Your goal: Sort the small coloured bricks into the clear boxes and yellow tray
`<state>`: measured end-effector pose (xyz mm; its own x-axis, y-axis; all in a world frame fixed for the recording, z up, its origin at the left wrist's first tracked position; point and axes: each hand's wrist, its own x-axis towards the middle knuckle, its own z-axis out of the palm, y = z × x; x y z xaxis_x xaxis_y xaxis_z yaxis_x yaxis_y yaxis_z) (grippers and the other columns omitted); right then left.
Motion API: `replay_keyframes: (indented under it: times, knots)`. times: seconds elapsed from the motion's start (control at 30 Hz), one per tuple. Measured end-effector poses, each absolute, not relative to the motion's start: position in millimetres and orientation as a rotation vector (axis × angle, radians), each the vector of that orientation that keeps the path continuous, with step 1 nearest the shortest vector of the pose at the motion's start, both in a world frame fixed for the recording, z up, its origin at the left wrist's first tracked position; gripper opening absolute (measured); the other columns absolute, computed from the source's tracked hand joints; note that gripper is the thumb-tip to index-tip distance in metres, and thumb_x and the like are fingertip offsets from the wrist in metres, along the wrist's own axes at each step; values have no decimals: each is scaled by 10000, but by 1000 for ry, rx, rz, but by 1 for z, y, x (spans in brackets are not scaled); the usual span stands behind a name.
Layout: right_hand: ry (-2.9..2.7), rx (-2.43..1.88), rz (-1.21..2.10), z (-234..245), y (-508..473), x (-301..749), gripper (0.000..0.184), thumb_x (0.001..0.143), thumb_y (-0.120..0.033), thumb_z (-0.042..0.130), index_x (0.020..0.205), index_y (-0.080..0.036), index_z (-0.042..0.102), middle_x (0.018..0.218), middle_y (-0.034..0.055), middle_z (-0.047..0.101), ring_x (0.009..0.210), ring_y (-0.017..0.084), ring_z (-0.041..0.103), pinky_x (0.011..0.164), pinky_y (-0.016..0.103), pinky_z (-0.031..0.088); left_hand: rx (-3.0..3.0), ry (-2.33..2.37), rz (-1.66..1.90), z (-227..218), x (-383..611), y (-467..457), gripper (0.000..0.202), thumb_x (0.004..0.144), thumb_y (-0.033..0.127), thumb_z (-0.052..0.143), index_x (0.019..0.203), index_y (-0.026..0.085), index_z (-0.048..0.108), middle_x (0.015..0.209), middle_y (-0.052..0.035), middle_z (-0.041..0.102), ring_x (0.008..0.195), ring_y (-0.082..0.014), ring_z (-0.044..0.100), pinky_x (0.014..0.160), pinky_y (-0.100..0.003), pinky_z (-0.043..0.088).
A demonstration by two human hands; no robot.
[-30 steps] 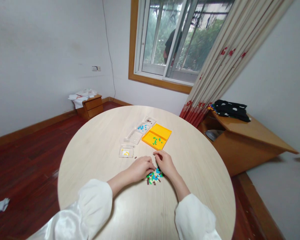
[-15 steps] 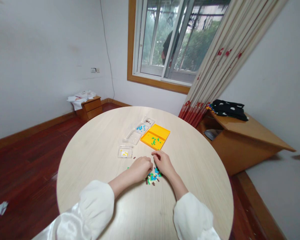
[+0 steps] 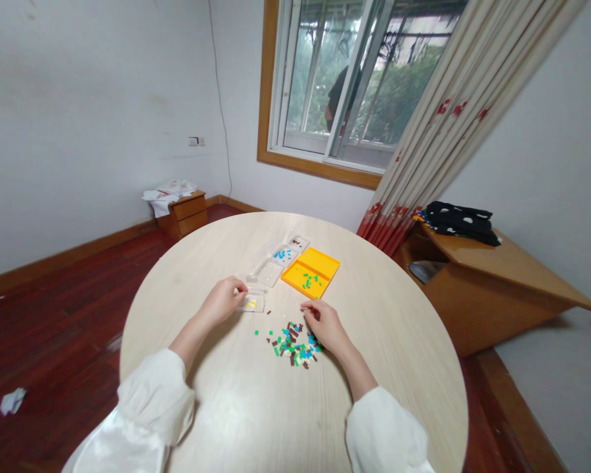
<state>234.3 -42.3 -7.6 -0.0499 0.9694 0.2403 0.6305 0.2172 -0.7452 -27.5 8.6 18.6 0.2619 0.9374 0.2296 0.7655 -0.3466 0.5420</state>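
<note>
My left hand (image 3: 220, 302) is over the left edge of a small clear box (image 3: 261, 306) with yellow pieces in it. Its fingers are pinched together, and whatever they hold is too small to make out. My right hand (image 3: 324, 324) rests at the upper right of a loose pile of small toy bricks (image 3: 295, 347) in brown, green, blue and pale colours. Thumb and fingertips are drawn together there, hiding any piece between them. Beyond that hand lies an open orange-yellow case (image 3: 326, 259) with green pieces in its nearer half.
A row of clear trays (image 3: 269, 272) runs left of the case, with blue and brown pieces in the farther ones. Everything stands on a round pale wooden table (image 3: 246, 407). Past its right edge is a tilted wooden cabinet (image 3: 482, 282); a curtain (image 3: 423, 131) hangs by the window.
My left hand has moved left and away from the brick pile to the clear box, uncovering more of the pile. The right hand stays by the pile. The whole view has shifted slightly.
</note>
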Motion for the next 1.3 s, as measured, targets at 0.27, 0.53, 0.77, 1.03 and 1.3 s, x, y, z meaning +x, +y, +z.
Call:
replay_keyframes:
  times: [0.27,0.53,0.77,1.03,1.3]
  knots:
    - [-1999,-1312,1164,21,-62,242,77,664,-146,630,707,-137,693,665,11,604,602,105,510,572,215,396,2179,1591,558,12,-25,5,200,723,126,494,753,128,691,817,-95,688,760,-185,615,701,-249,425]
    - [-2150,-1383,1182,27,-66,245,158,638,-65,590,690,-145,717,606,-10,605,564,94,483,529,196,347,2193,1659,681,18,-21,1,203,767,218,491,694,135,661,744,-77,664,696,-175,587,641,-251,394]
    - [-2273,-1443,1055,25,-67,239,178,671,-87,589,746,-154,736,747,31,695,660,125,554,608,211,379,2174,1622,730,15,-17,-1,209,772,253,492,632,151,609,684,-51,625,645,-160,551,615,-253,372]
    - [-2291,-1417,982,27,-69,232,117,683,-112,590,658,-153,697,608,-22,572,562,87,457,526,184,326,2096,1565,902,19,-14,-5,235,777,277,491,576,165,541,652,-20,581,613,-137,512,610,-246,370]
    - [-2297,-1452,1007,26,-70,227,151,657,-49,503,584,-145,594,540,-56,452,516,68,393,492,174,286,2051,1426,1010,23,2,-17,214,775,237,514,579,158,550,638,-6,560,612,-123,491,607,-239,379]
